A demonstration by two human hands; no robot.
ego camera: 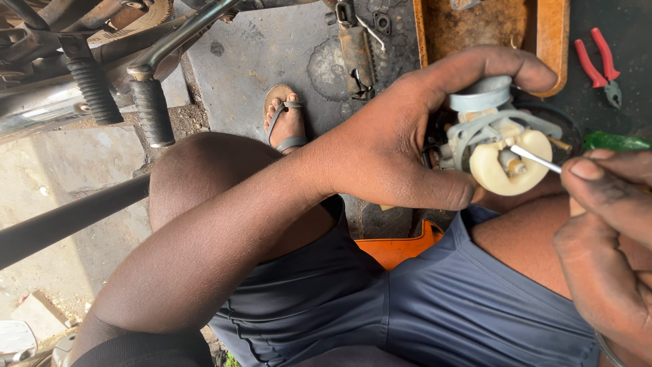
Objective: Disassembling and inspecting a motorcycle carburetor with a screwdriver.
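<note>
In the head view, the left hand (401, 139) is clenched around a small grey and cream mechanical part (499, 139), thumb pressed along its lower side and forefinger hooked over its grey round cap, holding it up above the person's knees. The right hand (608, 231), at the right edge of the picture, pinches a screwdriver (543, 160) with a green handle; its thin metal shaft reaches leftward and its tip touches the centre of the part's cream, heart-shaped float. The person sits in dark blue shorts (421, 306), with an orange seat (397, 248) showing between the thighs. On the stained concrete floor (265, 61) beyond the knees, a foot in a sandal (285, 122) rests flat. Red-handled pliers (601, 64) lie near the top right corner, just beside an orange tray (547, 34). A motorcycle's footpegs (153, 112) fill the top left corner.
</note>
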